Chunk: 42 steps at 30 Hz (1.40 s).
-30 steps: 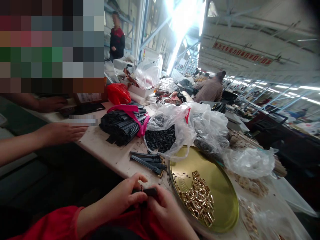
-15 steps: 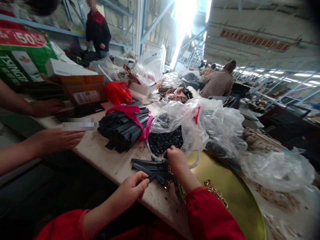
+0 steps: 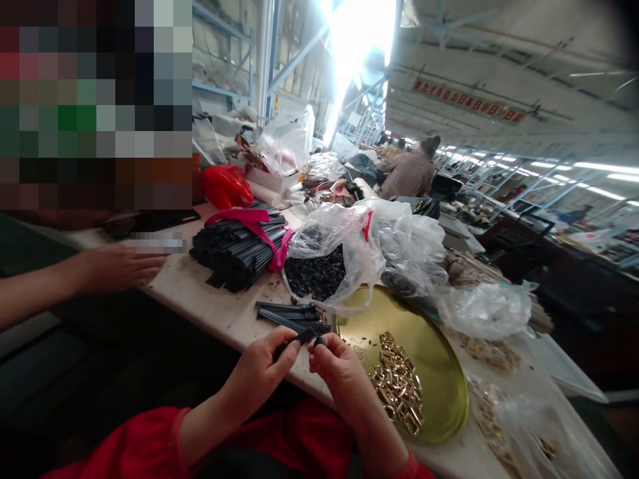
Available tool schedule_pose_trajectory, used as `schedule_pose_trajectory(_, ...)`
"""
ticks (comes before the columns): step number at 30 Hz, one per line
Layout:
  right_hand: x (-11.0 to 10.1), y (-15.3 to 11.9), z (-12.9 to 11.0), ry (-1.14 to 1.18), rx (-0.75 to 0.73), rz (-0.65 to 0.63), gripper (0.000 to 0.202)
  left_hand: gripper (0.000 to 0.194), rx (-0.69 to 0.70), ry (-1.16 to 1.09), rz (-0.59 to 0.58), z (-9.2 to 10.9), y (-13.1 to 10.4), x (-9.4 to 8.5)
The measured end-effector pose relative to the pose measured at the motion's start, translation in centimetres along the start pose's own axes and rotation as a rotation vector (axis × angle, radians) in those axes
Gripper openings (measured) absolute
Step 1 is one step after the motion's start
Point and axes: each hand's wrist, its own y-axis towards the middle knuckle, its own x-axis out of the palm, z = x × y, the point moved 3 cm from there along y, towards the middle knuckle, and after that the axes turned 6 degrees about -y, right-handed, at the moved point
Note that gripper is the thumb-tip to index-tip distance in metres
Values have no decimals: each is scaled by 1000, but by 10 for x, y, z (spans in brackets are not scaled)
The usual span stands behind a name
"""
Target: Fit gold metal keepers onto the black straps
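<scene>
My left hand (image 3: pixel 267 362) pinches a short black strap (image 3: pixel 306 334), its end pointing to the right. Close beside it, my right hand (image 3: pixel 337 366) holds a small black loop (image 3: pixel 318 342) between thumb and fingertips, near the strap's end. Just beyond my hands, several black straps with buckles (image 3: pixel 287 313) lie on the table. Behind these, an open clear plastic bag (image 3: pixel 362 263) holds a heap of small black loops (image 3: pixel 319 273). To the right of my right hand, gold-coloured buckles (image 3: pixel 399 386) are piled on a round gold tray (image 3: pixel 446 382).
A bundle of black strips (image 3: pixel 229 249) tied with pink cloth sits at left-centre. Another person's hand (image 3: pixel 117 266) rests near the table's left edge. Red bag (image 3: pixel 227 186), more plastic bags (image 3: pixel 409 246) and bagged buckles (image 3: pixel 489 349) crowd the table.
My right hand has come back from the bag of black loops toward my left hand, bringing a small loop. The view has shifted, and more of the buckle pile shows.
</scene>
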Motion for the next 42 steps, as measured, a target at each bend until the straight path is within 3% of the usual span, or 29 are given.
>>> schedule_pose_trajectory(8, -8, -35, 8, -154, -199, 114, 28, 25, -98, 130, -250, 9, -27, 15)
schedule_pose_trajectory(15, -14, -40, 28, 34, -116, 100, 31, 24, -130, 61, -323, 15, -27, 26)
schedule_pose_trajectory(19, -17, -37, 42, 89, -93, 168, 28, 24, -125, 75, -273, 5, -27, 30)
schedule_pose_trajectory(22, -15, -33, 50, 111, -62, 137, 26, 25, -134, 81, -254, -3, -25, 33)
schedule_pose_trajectory(27, -16, -25, 56, 88, -37, 158, 25, 21, -169, 16, -315, -8, -19, 30)
schedule_pose_trajectory(31, -15, -19, 54, 64, -22, 187, 25, 32, -225, -68, -343, -14, -14, 24)
schedule_pose_trajectory(37, -14, -21, 57, 31, -10, 139, 39, 23, -303, -45, -255, -32, -6, 18)
schedule_pose_trajectory(42, -11, -24, 69, 180, 130, 25, 27, 16, -302, 171, -209, -37, -7, 12)
